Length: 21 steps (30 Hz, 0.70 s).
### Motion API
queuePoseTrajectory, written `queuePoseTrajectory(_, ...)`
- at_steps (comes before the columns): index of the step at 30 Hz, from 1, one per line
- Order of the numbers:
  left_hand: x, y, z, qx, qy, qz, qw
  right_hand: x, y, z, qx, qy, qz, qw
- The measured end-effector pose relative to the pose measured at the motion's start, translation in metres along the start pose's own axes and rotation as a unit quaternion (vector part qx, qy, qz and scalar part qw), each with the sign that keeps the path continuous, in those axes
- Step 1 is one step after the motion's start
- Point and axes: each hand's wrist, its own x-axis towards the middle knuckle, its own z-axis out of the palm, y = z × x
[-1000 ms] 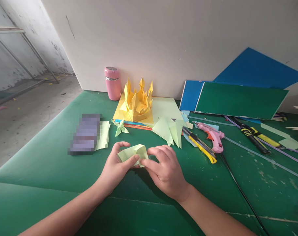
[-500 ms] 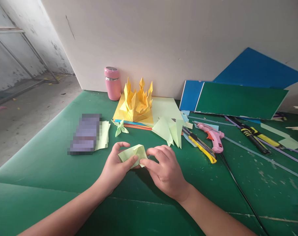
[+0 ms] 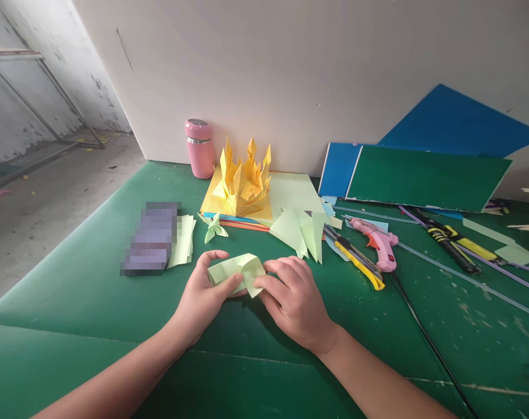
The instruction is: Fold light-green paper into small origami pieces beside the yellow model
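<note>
A partly folded light green paper (image 3: 238,270) is held between both my hands just above the green mat (image 3: 72,302). My left hand (image 3: 205,297) pinches its left side, thumb on top and fingers curled behind. Fingers of my right hand (image 3: 293,299) press down on the paper's right side, closed on its folded corner. A small finished light green paper flower (image 3: 214,226) lies on the mat just beyond my left hand.
Behind stand a pink flask (image 3: 199,148) and a yellow paper crown (image 3: 243,180) on coloured sheets. Folded green triangles (image 3: 301,231), a yellow utility knife (image 3: 355,259), a pink glue gun (image 3: 377,241) and its cable lie right. Blue and green boards (image 3: 421,174) lean on the wall. A blurred object (image 3: 152,237) lies left.
My right fingers have slid a little left and down onto the paper's right corner, pressing the fold. The paper has tipped slightly; my left hand holds almost still.
</note>
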Motion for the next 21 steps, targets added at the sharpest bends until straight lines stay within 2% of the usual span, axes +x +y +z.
queuePoseTrajectory(9,0.0014,-0.0009,-0.0029,-0.019,-0.013,-0.018,1.0,0.001,0.0006,-0.0009,-0.003,0.015,0.006,1.0)
queuePoseTrajectory(21,0.0015,0.0014,-0.0025,-0.028,-0.024,-0.028,0.999,0.002,0.0014,-0.0014,-0.016,0.042,-0.025,0.999)
